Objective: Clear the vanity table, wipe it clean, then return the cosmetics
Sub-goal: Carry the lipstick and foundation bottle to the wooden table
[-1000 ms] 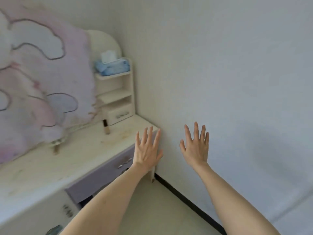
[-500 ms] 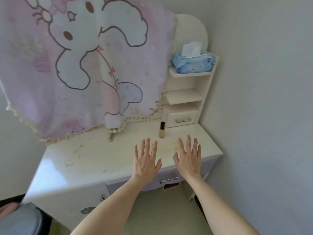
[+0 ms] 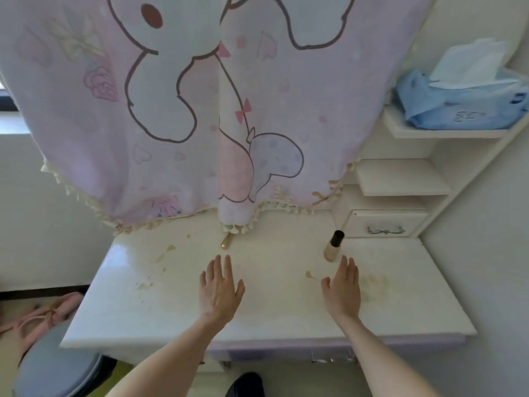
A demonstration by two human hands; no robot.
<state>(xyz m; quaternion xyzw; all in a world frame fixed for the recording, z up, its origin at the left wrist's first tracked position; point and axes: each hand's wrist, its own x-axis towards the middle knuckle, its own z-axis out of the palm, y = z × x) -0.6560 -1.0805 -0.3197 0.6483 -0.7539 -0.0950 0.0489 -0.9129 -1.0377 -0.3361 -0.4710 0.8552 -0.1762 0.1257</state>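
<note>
**Both hands flat over a stained top, bottle just beyond the right one**

Left hand [image 3: 219, 285] and right hand [image 3: 343, 285] hover over the vanity table [image 3: 400, 305], fingers straight and slightly spread, holding nothing. Whether the palms touch the surface, cannot tell.

One foundation bottle [image 3: 333, 246] stands upright, long axis vertical, dark cap up, at the far right of the tabletop. It sits just beyond the right hand's fingertips, slightly to their left. The left hand is well apart from it, so the right is the nearer by far.

One small gold item [image 3: 226, 241] lies at the far edge, half under the hanging pink cloth [image 3: 171, 110], straight beyond the left hand; too small to identify.

Count: two items on the top, several yellowish stains [image 3: 372, 285]. One tissue pack [image 3: 463, 101] on the upper shelf, far right.

Judged: clearing not yet begun.
</note>
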